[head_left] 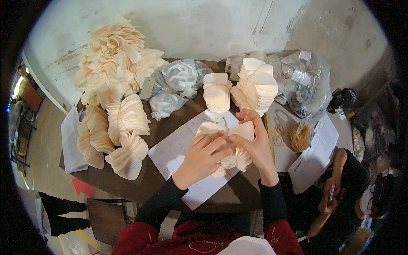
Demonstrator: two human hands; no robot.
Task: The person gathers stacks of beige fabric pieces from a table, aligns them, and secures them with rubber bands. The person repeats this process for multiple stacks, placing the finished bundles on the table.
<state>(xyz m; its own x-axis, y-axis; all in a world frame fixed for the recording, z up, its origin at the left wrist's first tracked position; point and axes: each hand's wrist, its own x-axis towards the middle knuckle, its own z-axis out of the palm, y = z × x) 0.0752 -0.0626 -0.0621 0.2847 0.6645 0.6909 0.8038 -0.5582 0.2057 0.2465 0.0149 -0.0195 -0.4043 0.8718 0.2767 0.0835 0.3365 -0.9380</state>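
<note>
At the table's front middle, both my hands are on a bundle of flat cream pads (241,131) with rounded ends, pinched in at its waist. My left hand (207,156) grips its left side, fingers curled over the top. My right hand (255,142) holds the right side, its thumb pressed on the pads. A thin band (245,117) seems to show at its raised fingertips. Beneath lie white paper sheets (172,148). Just beyond stand a small banded stack of pads (217,91) and a larger banded stack (257,85).
Loose pads (117,55) are heaped at the back left, with banded bundles (127,117) in front. Plastic bags (180,78) stand behind. On the right are a bag of yellow rubber bands (299,137), loose bands (278,135), papers (316,148) and a seated person (350,187) holding a phone.
</note>
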